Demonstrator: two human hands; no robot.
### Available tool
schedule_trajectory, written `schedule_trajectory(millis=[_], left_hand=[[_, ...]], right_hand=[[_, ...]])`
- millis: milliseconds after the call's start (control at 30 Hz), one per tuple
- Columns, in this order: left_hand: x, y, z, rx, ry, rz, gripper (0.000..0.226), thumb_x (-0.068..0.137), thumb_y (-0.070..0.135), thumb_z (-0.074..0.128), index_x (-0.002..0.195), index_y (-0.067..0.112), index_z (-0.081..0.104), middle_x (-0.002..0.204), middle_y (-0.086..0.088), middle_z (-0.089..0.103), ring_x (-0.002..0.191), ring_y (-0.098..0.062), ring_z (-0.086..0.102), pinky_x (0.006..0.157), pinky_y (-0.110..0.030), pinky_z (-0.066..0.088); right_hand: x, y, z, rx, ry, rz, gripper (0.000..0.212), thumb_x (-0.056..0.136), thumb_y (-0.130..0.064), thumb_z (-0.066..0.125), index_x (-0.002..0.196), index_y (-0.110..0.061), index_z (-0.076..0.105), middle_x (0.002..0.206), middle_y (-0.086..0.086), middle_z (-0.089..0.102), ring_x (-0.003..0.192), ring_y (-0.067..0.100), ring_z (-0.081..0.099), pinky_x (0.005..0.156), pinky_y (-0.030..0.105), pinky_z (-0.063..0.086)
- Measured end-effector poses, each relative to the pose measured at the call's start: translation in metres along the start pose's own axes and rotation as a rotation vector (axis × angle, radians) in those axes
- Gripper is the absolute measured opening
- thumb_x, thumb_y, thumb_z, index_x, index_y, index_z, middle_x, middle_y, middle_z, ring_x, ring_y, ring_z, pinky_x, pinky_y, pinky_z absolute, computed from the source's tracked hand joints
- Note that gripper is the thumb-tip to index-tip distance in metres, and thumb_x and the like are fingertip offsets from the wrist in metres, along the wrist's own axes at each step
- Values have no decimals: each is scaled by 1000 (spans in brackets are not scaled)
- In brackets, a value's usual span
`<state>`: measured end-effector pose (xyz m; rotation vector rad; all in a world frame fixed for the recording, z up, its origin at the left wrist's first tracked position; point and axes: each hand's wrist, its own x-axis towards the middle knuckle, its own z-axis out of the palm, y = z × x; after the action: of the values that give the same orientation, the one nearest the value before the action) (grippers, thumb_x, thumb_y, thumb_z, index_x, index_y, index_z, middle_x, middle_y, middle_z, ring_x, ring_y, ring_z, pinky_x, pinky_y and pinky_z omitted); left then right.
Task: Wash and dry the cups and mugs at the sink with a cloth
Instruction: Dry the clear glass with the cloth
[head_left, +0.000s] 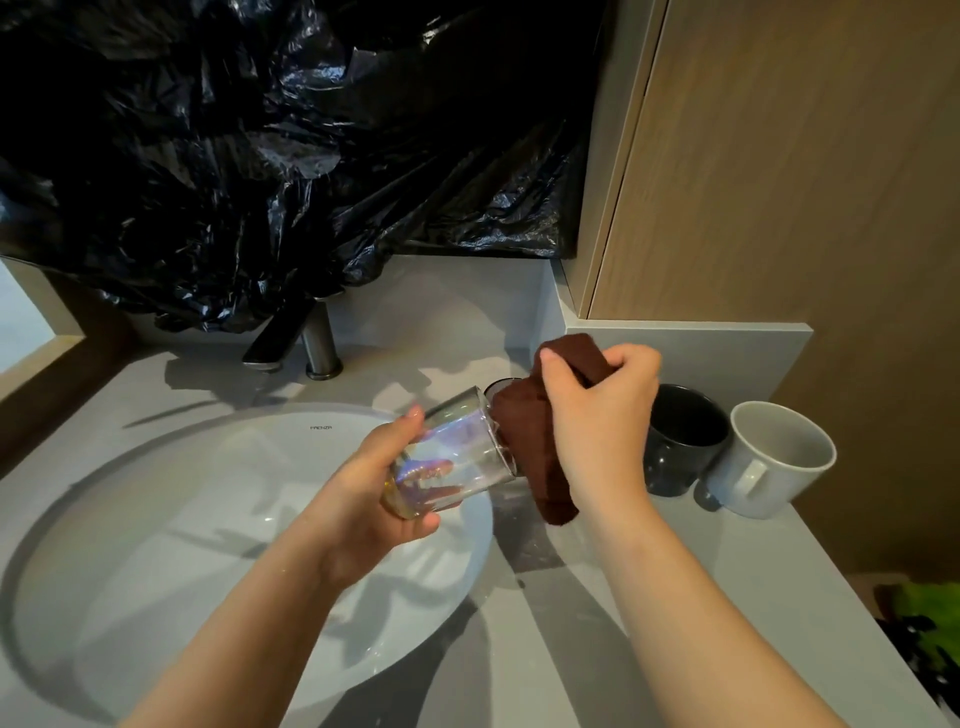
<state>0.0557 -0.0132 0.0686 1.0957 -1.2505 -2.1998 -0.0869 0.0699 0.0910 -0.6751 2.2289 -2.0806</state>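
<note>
Brown cloth (524, 431) is bunched in the right hand (602, 415), whose fingers are curled tightly round it, and its end is pressed against the mouth of a clear glass (457, 447). The glass is held on its side by the left hand (374, 499), thumb on top and fingers wrapped under the base, above the right rim of the sink (156, 519). A dark mug (680, 436) and a white mug (774, 457) are stood close together at the right edge of the table (649, 597). Drying appears to be under way. A slip is judged the main risk: the glass is gripped only near its base, so a hard push from the cloth could drive it loose into the sink, and the dark mug just beside the right hand could be knocked.
</note>
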Motion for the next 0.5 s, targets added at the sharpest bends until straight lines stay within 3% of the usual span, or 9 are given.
schedule_trajectory(millis=[100,167,267,367,400,500], left_hand=[[-1,2,7,48,-7,25,61,67,54,63,115,16,61,85,-6,72,71,-21,68,46,-24,49],[0,4,6,57,29,29,49,79,51,61,114,17,59,83,-6,72,72,-21,68,50,-26,48],[3,7,-3,47,47,1,45,83,52,58,109,16,63,84,-8,73,79,-25,67,60,-29,44],[3,10,-11,47,13,-1,53,68,54,61,105,17,67,79,-8,72,73,-26,67,52,-25,40],[2,12,-13,61,3,6,54,65,54,61,103,17,67,75,-8,71,67,-25,65,46,-23,39],[2,16,-12,146,-36,10,52,64,54,61,99,16,68,70,-6,67,58,-23,61,36,-17,32]], right_hand=[[-10,-4,6,-87,-150,-33,31,81,-28,70,84,-23,40,90,-8,44,80,7,49,67,12,40],[-18,-4,6,1,-367,70,20,83,-32,69,82,-26,49,85,-6,58,79,11,60,69,23,51],[-23,2,-3,194,-679,156,10,86,-34,65,93,-27,63,86,-5,69,83,11,67,72,24,53],[-20,12,-15,198,-947,75,36,79,-32,71,114,-37,62,104,-20,68,101,1,63,88,21,49],[-18,14,-17,113,-996,20,44,77,-31,74,117,-40,58,111,-25,65,107,-5,59,92,17,46],[-14,24,-20,-350,-997,-321,76,67,-53,70,136,-32,48,142,-20,42,132,-7,31,113,24,24]])
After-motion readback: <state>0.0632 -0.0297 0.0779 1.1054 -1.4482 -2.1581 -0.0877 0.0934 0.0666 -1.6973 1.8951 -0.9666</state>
